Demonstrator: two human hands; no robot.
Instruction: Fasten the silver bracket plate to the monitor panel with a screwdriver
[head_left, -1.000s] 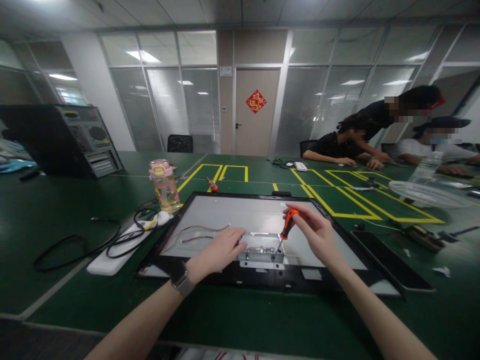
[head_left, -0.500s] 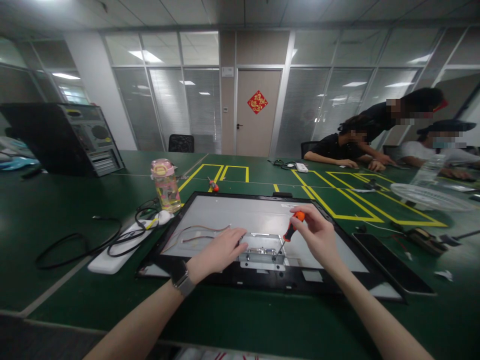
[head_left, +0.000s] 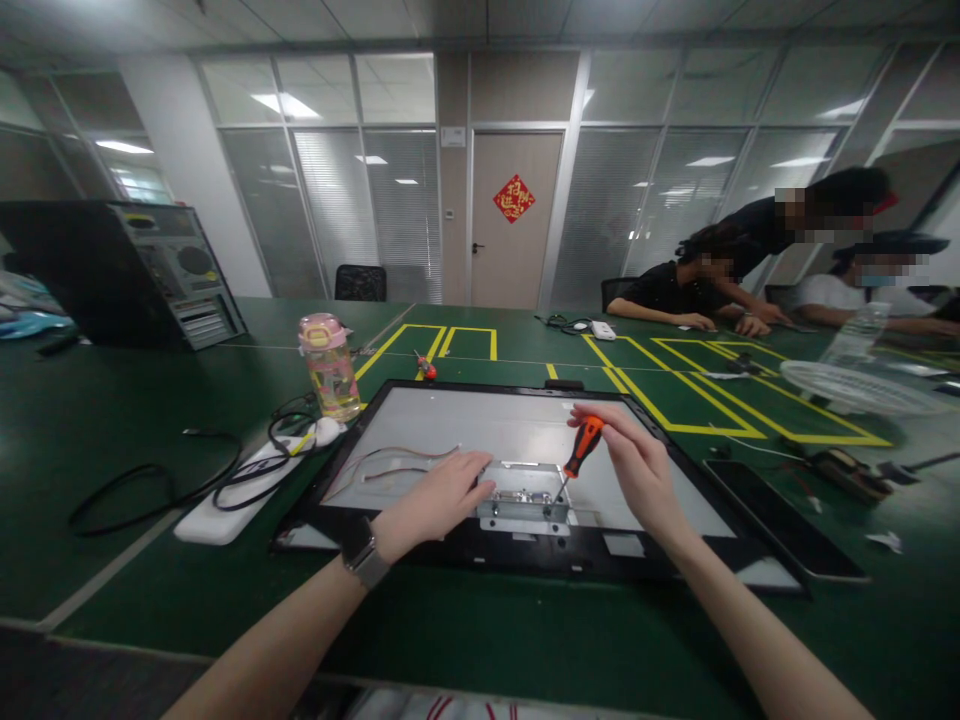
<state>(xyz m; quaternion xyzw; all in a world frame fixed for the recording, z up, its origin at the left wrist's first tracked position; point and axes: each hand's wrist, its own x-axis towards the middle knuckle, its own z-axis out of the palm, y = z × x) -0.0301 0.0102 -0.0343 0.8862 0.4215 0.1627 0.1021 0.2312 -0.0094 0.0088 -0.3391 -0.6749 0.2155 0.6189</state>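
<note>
A flat display panel (head_left: pixel 420 420) with a black frame lies on the green table. On it sits a metal bracket (head_left: pixel 525 525) carrying a small circuit board. My right hand (head_left: pixel 637 470) has its fingers about the handle of an orange and black screwdriver (head_left: pixel 585 445). The screwdriver leans to the right, its tip down at the bracket's right part. My left hand (head_left: pixel 439 495), with a watch on the wrist, lies with fingers stretched out at the bracket's left end. Thin wires (head_left: pixel 397 472) run across the panel beside it.
Left of the panel are a white power strip (head_left: pixel 217 515) with black cables and a pink-lidded bottle (head_left: pixel 330 370). A computer case (head_left: pixel 187 275) stands farther left. Another screwdriver (head_left: pixel 426 368) lies behind the panel. On the right lies a black phone-like slab (head_left: pixel 784 520). Several people sit or lean at the far right.
My right hand has shifted slightly and its fingers have straightened along the screwdriver's handle, which has tilted a little. My left hand stays at the bracket.
</note>
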